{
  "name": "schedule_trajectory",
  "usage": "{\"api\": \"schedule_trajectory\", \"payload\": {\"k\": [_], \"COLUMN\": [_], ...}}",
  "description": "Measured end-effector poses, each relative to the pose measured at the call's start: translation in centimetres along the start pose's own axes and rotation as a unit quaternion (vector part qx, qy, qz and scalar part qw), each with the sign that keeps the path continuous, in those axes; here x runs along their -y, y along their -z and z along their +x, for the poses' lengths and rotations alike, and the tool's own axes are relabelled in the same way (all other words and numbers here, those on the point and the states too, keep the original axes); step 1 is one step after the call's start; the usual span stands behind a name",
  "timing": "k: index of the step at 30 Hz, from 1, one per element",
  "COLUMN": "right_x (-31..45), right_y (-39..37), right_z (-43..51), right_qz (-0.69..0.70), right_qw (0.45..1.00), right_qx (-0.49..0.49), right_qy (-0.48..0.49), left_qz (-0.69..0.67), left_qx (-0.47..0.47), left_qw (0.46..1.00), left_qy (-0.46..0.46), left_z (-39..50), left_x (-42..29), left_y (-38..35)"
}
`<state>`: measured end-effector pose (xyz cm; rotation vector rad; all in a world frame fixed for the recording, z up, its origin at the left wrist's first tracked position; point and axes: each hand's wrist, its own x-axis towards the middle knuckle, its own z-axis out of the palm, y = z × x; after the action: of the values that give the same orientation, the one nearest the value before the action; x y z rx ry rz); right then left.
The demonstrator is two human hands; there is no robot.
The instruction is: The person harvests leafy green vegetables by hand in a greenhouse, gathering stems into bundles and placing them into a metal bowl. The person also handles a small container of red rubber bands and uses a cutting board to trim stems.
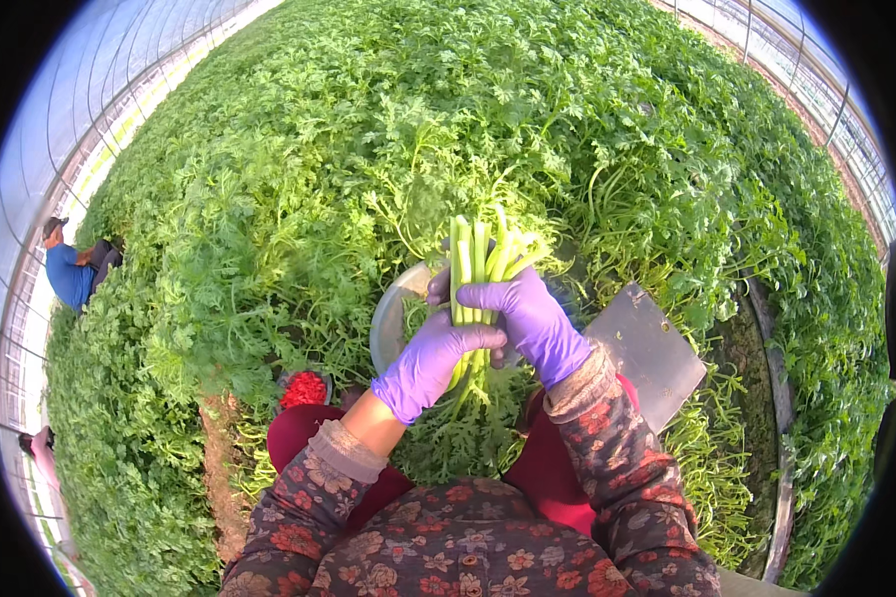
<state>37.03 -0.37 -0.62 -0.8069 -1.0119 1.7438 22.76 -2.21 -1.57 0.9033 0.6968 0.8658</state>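
Note:
Both hands wear purple gloves and grip one bundle of pale green leafy-vegetable stems (478, 257). The cut ends point away from me, and the leaves hang down towards my lap. My left hand (440, 354) holds the bundle lower, its thumb across the stems. My right hand (526, 317) wraps it a little higher from the right, thumb also across. Under and behind the hands is a pale round basin (390, 324), partly hidden. A small bowl of red pieces (304, 389), too small to identify, sits by my left knee.
A grey flat board (646, 351) lies to the right over the plants. Dense leafy crop (448, 97) surrounds me. A dark edging strip (776, 373) runs along a soil furrow at right. A person in blue (75, 269) sits far left; another person in pink (45, 455) is lower left.

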Motion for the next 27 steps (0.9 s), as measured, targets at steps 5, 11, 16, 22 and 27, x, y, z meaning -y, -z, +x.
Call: {"api": "schedule_trajectory", "payload": {"k": [5, 11, 16, 22, 27], "right_x": [0.3, 1.0, 1.1, 0.0, 0.0], "right_y": [-0.5, 0.6, 0.6, 0.1, 0.7], "right_z": [-0.3, -1.7, -1.5, -1.0, -0.9], "right_qz": [-0.024, 0.113, 0.148, 0.121, 0.067], "right_qw": [0.997, 0.98, 0.977, 0.978, 0.992], "right_qx": [0.052, 0.162, 0.149, 0.166, 0.109], "right_qy": [0.055, 0.014, 0.032, 0.026, -0.019], "left_qz": [0.153, 0.233, 0.566, 0.598, 0.738], "left_qx": [0.009, 0.153, 0.179, 0.088, 0.263], "left_qw": [0.988, 0.958, 0.786, 0.775, 0.621], "left_qy": [-0.005, 0.064, 0.174, -0.185, -0.004], "left_z": [0.1, -1.3, -0.7, 1.9, 4.0], "left_x": [0.4, -1.3, -13.0, -15.4, -12.0], "left_y": [0.1, 2.2, -0.1, -6.7, -6.7]}}
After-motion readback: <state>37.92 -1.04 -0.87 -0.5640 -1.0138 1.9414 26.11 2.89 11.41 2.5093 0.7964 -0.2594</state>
